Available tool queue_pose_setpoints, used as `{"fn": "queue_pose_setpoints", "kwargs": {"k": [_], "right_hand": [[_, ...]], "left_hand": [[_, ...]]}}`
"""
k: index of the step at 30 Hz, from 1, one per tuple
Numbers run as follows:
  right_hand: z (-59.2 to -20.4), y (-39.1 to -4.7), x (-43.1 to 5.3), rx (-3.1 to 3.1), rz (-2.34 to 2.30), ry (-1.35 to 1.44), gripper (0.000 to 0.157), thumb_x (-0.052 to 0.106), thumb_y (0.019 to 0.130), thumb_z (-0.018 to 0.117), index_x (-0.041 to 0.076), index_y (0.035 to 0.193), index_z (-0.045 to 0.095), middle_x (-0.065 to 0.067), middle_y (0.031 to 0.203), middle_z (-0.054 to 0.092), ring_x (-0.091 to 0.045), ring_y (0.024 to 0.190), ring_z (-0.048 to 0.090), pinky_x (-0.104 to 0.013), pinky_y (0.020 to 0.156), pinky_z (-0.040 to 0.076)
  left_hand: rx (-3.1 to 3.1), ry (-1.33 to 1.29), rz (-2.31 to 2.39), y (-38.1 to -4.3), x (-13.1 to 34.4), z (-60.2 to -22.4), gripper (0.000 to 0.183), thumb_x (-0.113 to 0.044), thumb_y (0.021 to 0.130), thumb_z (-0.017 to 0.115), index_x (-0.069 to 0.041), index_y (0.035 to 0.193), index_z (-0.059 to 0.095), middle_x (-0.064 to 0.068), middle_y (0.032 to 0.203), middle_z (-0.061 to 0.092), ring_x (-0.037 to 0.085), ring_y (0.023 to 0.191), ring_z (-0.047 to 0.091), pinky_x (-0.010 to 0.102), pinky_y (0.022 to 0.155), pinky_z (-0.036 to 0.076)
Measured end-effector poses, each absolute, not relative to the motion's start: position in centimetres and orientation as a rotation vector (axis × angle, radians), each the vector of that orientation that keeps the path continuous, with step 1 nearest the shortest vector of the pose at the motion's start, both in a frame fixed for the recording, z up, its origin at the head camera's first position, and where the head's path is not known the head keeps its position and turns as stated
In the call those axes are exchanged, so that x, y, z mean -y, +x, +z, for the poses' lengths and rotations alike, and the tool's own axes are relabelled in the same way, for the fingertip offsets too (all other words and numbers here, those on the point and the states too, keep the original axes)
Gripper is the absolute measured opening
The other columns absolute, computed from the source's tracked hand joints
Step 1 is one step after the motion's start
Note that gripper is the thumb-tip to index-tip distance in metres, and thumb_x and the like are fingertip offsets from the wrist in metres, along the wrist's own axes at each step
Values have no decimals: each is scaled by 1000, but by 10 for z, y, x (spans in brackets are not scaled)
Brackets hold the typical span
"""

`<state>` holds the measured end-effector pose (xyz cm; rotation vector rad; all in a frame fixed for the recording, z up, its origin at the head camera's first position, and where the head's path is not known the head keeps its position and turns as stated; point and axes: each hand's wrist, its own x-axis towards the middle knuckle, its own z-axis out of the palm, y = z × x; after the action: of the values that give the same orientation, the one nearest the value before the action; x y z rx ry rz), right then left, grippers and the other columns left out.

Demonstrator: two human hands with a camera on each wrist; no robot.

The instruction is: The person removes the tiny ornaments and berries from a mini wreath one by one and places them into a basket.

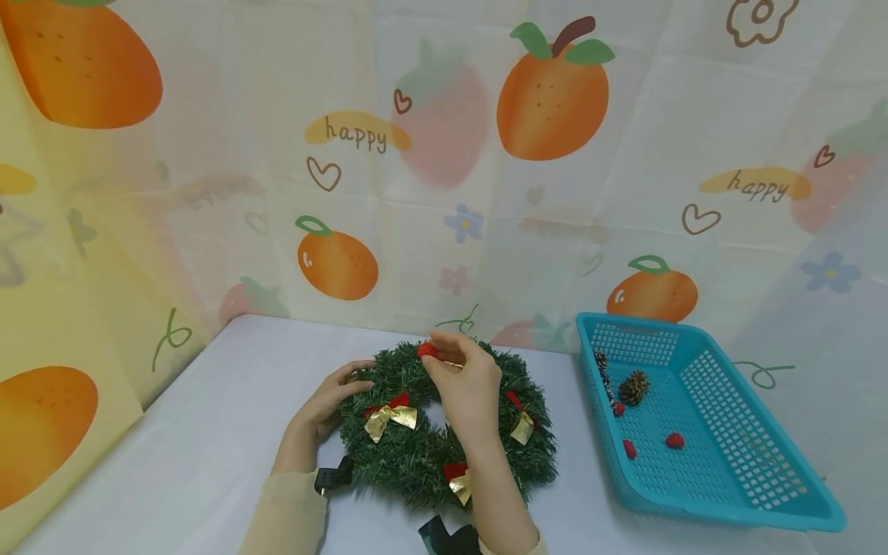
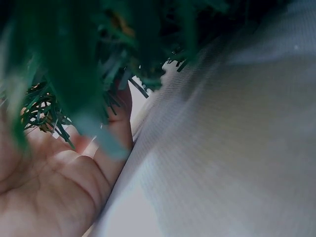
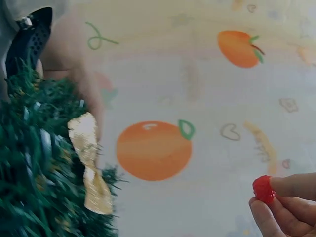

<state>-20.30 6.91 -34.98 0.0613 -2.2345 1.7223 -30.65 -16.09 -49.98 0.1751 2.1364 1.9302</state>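
A green artificial wreath [image 1: 395, 466] lies on the white table, with gold and red bows [image 1: 390, 417] fixed on it. At its upper left edge my left hand [image 1: 326, 402] holds on, fingers curled at the rim. The left wrist view shows the palm [image 2: 54, 182] beside the green sprigs, its fingertips partly hidden. My right hand [image 1: 470, 389] pinches a small bumpy red berry [image 3: 263, 189] between thumb and fingers. In the head view that hand is over the wreath's far part and covers some of its centre.
To the right stands a blue plastic basket [image 1: 718, 401] holding a pine cone [image 1: 634, 388], several small red berries [image 1: 675, 440] and dark cones along its left wall. A fruit-print cloth [image 1: 416, 200] hangs behind the table. Dark wrist-camera straps [image 1: 334, 475] are near the wreath.
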Motion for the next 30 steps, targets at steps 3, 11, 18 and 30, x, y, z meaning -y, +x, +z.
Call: {"fn": "queue_pose_setpoints", "kwargs": {"k": [3, 11, 18, 30], "right_hand": [[-347, -200, -78, 2198, 1750, 51, 31, 11, 87, 75, 20, 116, 72, -6, 114, 73, -23, 102, 72, -28, 84, 60], [-404, -235, -114, 1994, 1739, 239, 39, 26, 87, 75, 21, 124, 67, -2, 122, 69, -13, 108, 68, -26, 90, 57], [-351, -198, -117, 2034, 1788, 32, 35, 13, 86, 76, 15, 120, 70, -9, 120, 71, -22, 109, 69, -27, 89, 59], [-327, -182, -141, 1967, 1757, -93, 35, 2, 86, 73, 9, 120, 70, -13, 117, 71, 1, 95, 68, -18, 83, 58]], "left_hand": [[-2130, 169, 1935, -306, 160, -500, 53, -22, 95, 62, -8, 143, 47, 18, 166, 14, 45, 154, 1, 82, 110, 0], [-2117, 156, 1943, -307, 160, -500, 52, -20, 95, 61, -8, 143, 47, 18, 166, 17, 45, 154, 3, 82, 110, 1], [-2112, 166, 1938, -307, 160, -500, 51, -21, 95, 61, -9, 143, 48, 17, 166, 15, 47, 153, 2, 85, 106, 1], [-2103, 172, 1955, -307, 160, -500, 51, -19, 95, 61, -8, 143, 47, 20, 164, 23, 45, 154, 3, 82, 110, 1]]}}
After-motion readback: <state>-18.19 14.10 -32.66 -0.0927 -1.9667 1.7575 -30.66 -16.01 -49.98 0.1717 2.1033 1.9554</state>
